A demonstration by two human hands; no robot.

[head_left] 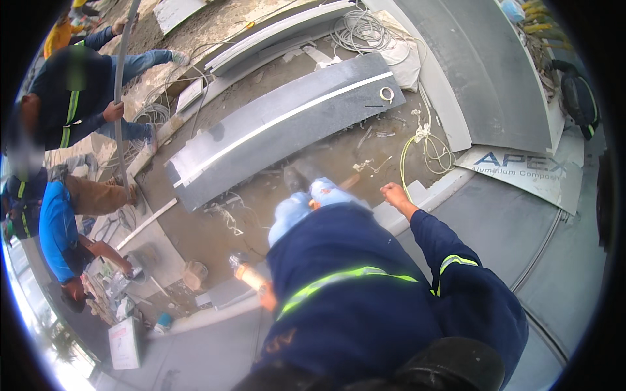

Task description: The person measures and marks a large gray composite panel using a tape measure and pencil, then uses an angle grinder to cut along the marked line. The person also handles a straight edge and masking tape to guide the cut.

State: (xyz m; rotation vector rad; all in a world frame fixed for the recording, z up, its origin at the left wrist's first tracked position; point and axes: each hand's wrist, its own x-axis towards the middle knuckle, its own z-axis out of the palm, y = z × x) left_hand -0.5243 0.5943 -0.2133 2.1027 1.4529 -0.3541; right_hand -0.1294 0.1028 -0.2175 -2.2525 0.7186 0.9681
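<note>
My left hand (266,297) is low beside my body, closed around what looks like a plastic bottle (250,276) with a clear top and an orange and white middle; blur hides its details. Off to the right, my right hand (395,196) is raised with its fingers curled in, and I see nothing in it. Ahead of my feet lies a long grey panel (280,127) with a white strip running along it. A roll of tape (387,94) rests at the panel's right end, beside a thin dark stick (373,105).
Coiled cables (360,31) lie beyond the panel, and a yellow-green cord (417,153) lies to the right. Large grey sheets (469,72) stretch along the right side. At left, a person in dark clothes grips a tall pole (119,85); another in blue (57,228) bends over buckets.
</note>
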